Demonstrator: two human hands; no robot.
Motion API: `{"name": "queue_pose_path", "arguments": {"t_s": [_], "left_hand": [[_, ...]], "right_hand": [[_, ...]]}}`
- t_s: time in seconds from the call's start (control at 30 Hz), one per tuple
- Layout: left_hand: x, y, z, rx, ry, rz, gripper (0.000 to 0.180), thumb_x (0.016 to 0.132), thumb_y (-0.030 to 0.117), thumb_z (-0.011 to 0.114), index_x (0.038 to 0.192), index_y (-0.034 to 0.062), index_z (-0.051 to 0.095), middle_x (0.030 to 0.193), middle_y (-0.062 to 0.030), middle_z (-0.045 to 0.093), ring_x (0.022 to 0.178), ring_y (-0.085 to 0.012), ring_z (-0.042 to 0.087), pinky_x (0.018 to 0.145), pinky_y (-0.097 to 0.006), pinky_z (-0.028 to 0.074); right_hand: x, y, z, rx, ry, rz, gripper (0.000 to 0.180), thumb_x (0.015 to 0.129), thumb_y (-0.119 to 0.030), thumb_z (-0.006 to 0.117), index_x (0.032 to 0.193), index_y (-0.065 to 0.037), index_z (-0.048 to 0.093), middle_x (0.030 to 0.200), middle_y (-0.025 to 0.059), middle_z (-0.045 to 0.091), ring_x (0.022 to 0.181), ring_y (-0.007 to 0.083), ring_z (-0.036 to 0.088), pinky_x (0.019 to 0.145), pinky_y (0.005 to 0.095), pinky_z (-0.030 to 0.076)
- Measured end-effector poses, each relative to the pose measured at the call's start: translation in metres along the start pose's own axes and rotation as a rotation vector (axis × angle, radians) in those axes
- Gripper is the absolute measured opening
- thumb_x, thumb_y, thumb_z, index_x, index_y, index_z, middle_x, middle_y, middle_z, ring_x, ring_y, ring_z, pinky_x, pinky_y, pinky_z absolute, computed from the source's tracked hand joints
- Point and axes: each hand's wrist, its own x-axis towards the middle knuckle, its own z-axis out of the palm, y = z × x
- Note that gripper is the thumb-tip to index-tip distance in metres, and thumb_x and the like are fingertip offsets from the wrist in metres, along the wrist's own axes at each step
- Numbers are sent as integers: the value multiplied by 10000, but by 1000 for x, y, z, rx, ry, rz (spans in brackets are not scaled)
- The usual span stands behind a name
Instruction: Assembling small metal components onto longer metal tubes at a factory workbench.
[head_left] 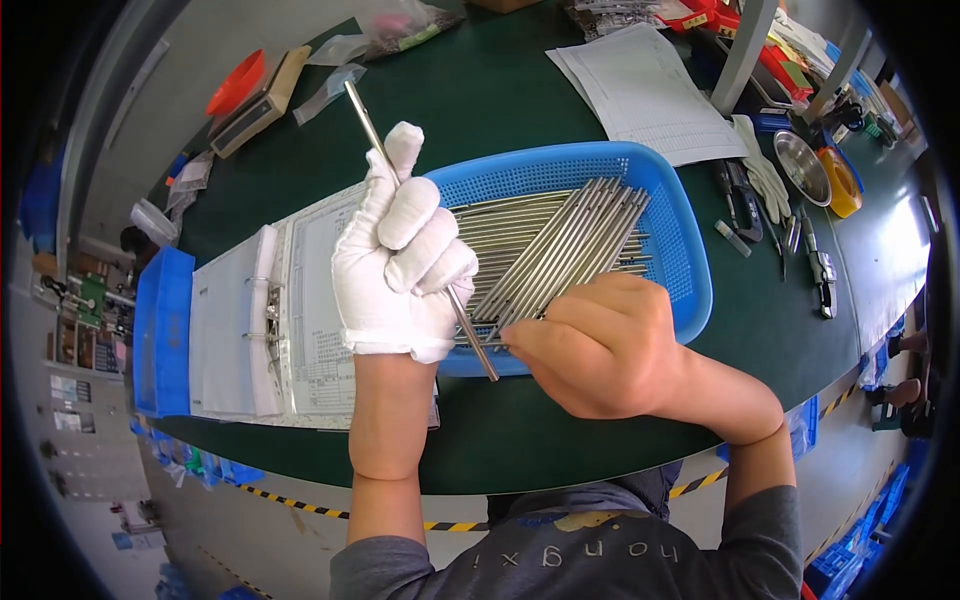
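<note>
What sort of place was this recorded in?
Probably a factory workshop: metal rods lie in a blue basket on a green bench, and yellow-and-black tape marks the floor.

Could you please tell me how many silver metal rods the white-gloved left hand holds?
1: a slender silver metal rod, slanting through the white-gloved left hand, both ends protruding; others may be hidden.
</note>
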Motion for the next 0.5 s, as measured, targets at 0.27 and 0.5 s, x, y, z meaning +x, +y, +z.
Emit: {"name": "queue_pose_path", "arguments": {"t_s": [0.27, 0.5], "left_hand": [[4, -6, -1, 3, -16, 22, 329, 990, 263, 302, 1123, 46, 511, 514, 61, 286, 346, -22, 250, 333, -182, 226], [1, -15, -1, 126, -3, 138, 303, 986, 253, 330, 1105, 47, 518, 518, 75, 274, 362, -23, 228, 325, -190, 205]], "right_hand": [[-4, 0, 1, -2, -28, 17, 245, 572, -9, 690, 797, -28, 598, 552, 22, 478, 412, 161, 469, 362, 275, 358], [-2, -2, -2, -77, -121, 69, 214, 552, -77, 598, 760, -57, 551, 588, 23, 460, 466, 178, 505, 397, 295, 395]]}}
